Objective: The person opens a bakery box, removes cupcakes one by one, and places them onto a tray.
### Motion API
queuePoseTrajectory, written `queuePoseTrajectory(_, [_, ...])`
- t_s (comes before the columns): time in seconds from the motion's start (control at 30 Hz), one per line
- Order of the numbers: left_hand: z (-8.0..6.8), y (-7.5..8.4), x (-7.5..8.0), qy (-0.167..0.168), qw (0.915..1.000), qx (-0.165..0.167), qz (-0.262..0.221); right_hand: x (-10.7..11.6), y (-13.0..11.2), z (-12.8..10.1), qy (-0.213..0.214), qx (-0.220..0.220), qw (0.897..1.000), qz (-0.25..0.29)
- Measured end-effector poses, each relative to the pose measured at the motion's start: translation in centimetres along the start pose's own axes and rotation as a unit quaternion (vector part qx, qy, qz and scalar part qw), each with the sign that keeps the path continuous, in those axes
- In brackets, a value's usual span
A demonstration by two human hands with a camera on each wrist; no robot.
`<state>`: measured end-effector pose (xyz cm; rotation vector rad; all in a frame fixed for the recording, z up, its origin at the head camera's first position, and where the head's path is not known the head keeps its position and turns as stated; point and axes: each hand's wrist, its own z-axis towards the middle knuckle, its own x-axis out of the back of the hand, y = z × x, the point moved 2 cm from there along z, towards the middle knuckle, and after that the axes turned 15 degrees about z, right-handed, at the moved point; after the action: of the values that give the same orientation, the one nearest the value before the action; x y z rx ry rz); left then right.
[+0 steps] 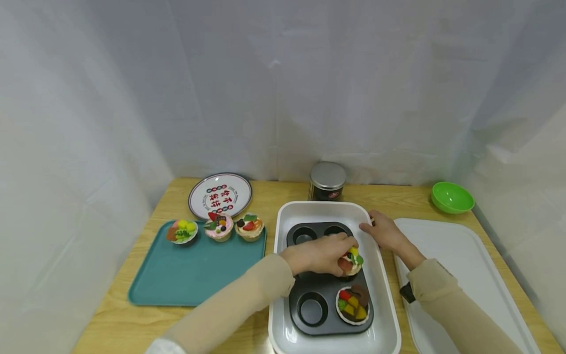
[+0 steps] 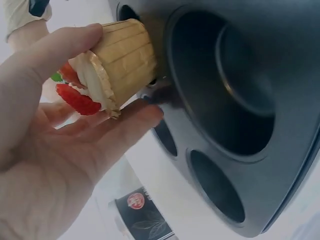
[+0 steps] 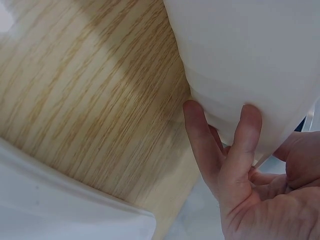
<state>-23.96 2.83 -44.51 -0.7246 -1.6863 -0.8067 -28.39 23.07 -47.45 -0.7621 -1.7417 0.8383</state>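
From the head view, the left hand (image 1: pixel 325 253) has its fingers curled round a fruit-topped cupcake (image 1: pixel 352 260) at the middle right cup of the black muffin tin (image 1: pixel 329 307), which sits inside a white tub (image 1: pixel 283 275). Another cupcake (image 1: pixel 353 306) fills the near right cup, and the other cups look empty. The right hand (image 1: pixel 383 232) rests on the tub's right rim, fingers fairly straight, steadying it. To the left a teal tray (image 1: pixel 190 275) carries three more cupcakes (image 1: pixel 218 227), with a printed plate (image 1: pixel 219 195) behind it; a tin can (image 1: pixel 327 181), a green bowl (image 1: pixel 452 197) and a white tray (image 1: pixel 464 265) stand about the table. In the left wrist view, the cupcake (image 2: pixel 112 67) is pinched between thumb (image 2: pixel 55 50) and fingers (image 2: pixel 125 125) by its ribbed paper wall, tilted, its base just at the tin (image 2: pixel 240 115), the strawberry and cream topping toward the palm. It looks light, and the wrapper seems fairly firm; the topping is likely the fragile part, so the wall under the rim seems the safe place to grip. In the right wrist view, two straightened fingers (image 3: pixel 200 140) press on the tub's outer wall (image 3: pixel 250 60) above the wooden table (image 3: pixel 85 95), the thumb side hidden; the hand grips nothing that I can see.
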Motion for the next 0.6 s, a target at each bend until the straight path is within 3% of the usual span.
queuePoseTrajectory(0.27, [-0.7,0.1,1.1,0.05,0.9985,-0.008,-0.019,0.0,0.0,0.1,-0.006,-0.003,1.0,0.009])
queuePoseTrajectory(0.6, [-2.3,-0.2,2.5,0.064,0.9936,0.027,-0.09,0.1,-0.6,-0.4,0.0,0.001,1.0,0.001])
